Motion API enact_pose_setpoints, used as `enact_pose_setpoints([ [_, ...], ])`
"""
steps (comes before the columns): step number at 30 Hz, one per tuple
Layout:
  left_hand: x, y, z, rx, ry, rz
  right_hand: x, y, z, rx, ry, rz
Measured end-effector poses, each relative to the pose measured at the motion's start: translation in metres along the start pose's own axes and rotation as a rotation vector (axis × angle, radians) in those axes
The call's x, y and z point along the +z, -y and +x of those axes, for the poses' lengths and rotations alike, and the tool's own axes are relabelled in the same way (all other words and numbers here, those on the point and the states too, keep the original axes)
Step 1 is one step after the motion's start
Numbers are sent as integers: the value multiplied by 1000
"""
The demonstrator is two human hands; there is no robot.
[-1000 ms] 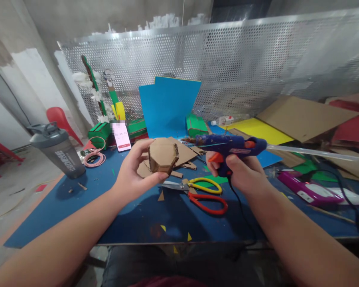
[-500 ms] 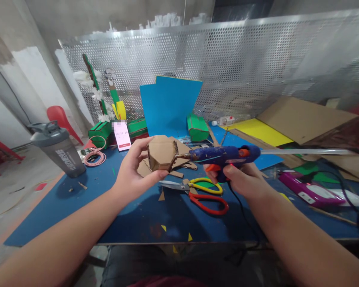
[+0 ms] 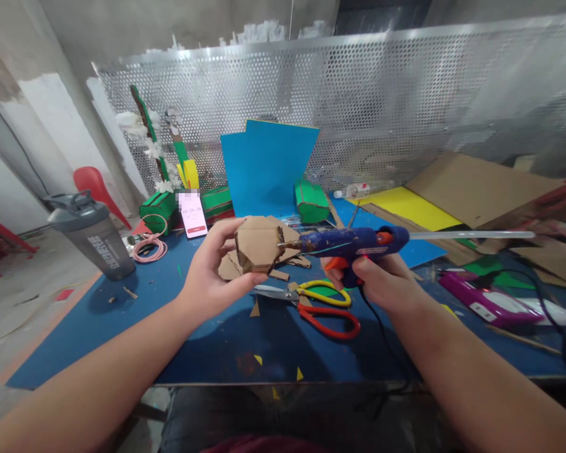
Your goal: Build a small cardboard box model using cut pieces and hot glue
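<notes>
My left hand (image 3: 214, 267) is closed around a small many-sided cardboard box (image 3: 258, 244), thumb underneath and fingers behind its left side. My right hand (image 3: 382, 280) grips a blue hot glue gun (image 3: 344, 242) with an orange trigger, its fingers at the trigger. The gun's metal nozzle meets the corrugated right edge of the box. A clear glue stick (image 3: 471, 235) juts from the back of the gun. Below the box lie scissors (image 3: 327, 308) with one yellow and one red handle, and cardboard scraps (image 3: 279, 275) are scattered behind them.
A grey shaker bottle (image 3: 94, 236), a coiled pink cable (image 3: 149, 248) and a phone (image 3: 192, 214) stand on the left. Blue boards (image 3: 268, 167) and a green box (image 3: 311, 201) are at the back. On the right are a purple power strip (image 3: 490, 302) and cardboard sheets (image 3: 481, 189).
The cardboard box has turned slightly in my left hand, showing more of its front faces. The nozzle stays at its right edge, and the glue gun has shifted only a little.
</notes>
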State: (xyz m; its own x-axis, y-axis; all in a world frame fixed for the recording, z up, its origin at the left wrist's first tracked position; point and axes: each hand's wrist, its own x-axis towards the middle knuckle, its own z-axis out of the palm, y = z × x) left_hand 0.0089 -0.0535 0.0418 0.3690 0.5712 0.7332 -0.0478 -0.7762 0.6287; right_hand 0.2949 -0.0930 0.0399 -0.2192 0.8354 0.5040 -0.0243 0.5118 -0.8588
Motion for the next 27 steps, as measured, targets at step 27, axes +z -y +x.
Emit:
enact_pose_setpoints([
  [27,-2,-3,2,80,72,32,-8,-7,-2,-139,-88,-180],
])
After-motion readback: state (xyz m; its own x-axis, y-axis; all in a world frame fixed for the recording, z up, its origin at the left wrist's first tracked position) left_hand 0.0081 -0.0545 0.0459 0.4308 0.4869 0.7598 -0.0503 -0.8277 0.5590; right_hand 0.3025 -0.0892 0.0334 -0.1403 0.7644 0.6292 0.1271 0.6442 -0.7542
